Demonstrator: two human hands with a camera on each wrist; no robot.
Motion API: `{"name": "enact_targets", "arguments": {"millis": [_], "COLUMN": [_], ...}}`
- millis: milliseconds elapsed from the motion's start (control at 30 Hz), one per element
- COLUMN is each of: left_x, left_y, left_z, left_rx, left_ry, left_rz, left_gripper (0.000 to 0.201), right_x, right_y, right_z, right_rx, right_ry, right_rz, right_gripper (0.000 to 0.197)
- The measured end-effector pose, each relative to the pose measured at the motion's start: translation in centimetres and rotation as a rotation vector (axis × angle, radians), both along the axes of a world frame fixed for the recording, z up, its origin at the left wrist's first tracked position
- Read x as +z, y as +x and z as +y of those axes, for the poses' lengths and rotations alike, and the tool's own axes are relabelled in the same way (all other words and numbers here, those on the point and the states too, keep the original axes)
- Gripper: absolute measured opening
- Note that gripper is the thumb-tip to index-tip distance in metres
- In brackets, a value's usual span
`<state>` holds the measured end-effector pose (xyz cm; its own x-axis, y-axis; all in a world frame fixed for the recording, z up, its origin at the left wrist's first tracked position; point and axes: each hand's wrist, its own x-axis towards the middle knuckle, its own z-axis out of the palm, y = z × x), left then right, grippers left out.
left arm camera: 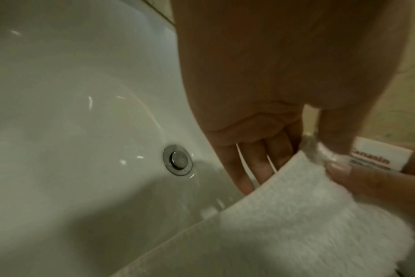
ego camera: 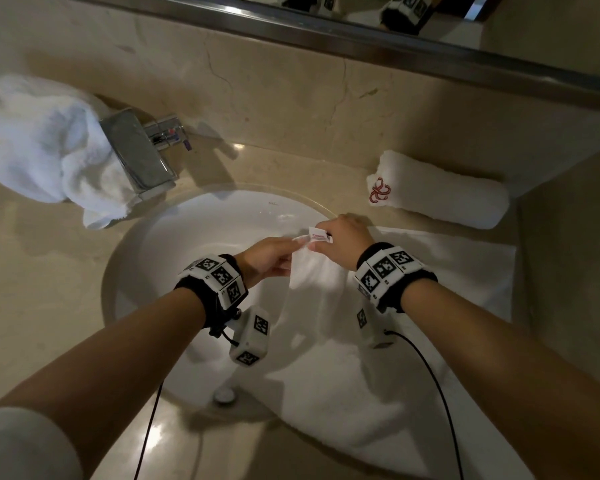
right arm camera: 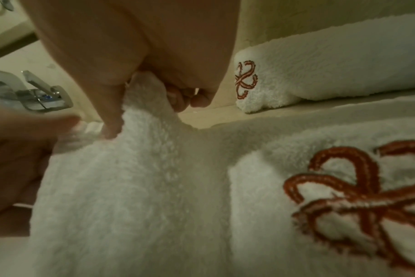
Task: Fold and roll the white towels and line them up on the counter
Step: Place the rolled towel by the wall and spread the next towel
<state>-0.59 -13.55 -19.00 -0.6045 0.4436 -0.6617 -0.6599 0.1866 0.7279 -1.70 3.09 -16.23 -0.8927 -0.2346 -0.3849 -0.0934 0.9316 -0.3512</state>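
both hands are meeting over the far rim of the sink [ego camera: 132, 258], lifting one corner of the towel [ego camera: 413, 341]. the right hand [ego camera: 340, 242] is pinching that corner between thumb and curled fingers, with a small label [ego camera: 321, 235] sticking out at the pinch. the left hand [ego camera: 267, 259] is pinching the same edge just beside it with thumb and forefinger; in the left wrist view its other fingers [left arm camera: 249, 165] are hanging loosely, slightly apart. the rest of the towel is lying flat, partly on the counter [ego camera: 49, 289] to the right and partly draping into the sink, and a red logo [right arm camera: 358, 196] is showing on it in the right wrist view.

one roll [ego camera: 437, 190] is already lying on the counter near the wall, just beyond the flat towel. a crumpled pile [ego camera: 45, 150] is sitting by the tap [ego camera: 139, 150] on the left, well apart; how many towels are in it is hard to tell.

this looks like the start of the fold on the second towel, so the task is perhaps a third along. the next move seems to be carrying the pinched corner across to the opposite edge, keeping the edges matched and the cloth out of the basin, where it could slip or pick up damp. the terry is soft and limp, so it will be sagging between the two pinch points unless held taut.
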Motion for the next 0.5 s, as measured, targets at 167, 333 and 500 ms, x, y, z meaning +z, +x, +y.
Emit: {"name": "enact_targets", "arguments": {"millis": [167,333,500], "left_x": [-0.1,0.2,-0.1], "left_y": [0.1,-0.5,-1.2], "left_z": [-0.1,-0.6,-0.1], "left_rx": [0.038,0.175,0.146], "left_ry": [-0.081,-0.18,-0.276], "left_rz": [0.11,0.089,0.102], "left_gripper": [0.019,0.022,0.016], "right_x": [0.1,1.2,1.8], "right_y": [0.3,0.9,2.3], "right_z": [0.4,3.2,9.2], "right_rx": [-0.014,0.008,-0.383], "right_ry": [0.014,0.071,-0.127], "right_rz": [-0.025,0.008,0.221], "right_gripper": [0.018,0.038,0.024]}}
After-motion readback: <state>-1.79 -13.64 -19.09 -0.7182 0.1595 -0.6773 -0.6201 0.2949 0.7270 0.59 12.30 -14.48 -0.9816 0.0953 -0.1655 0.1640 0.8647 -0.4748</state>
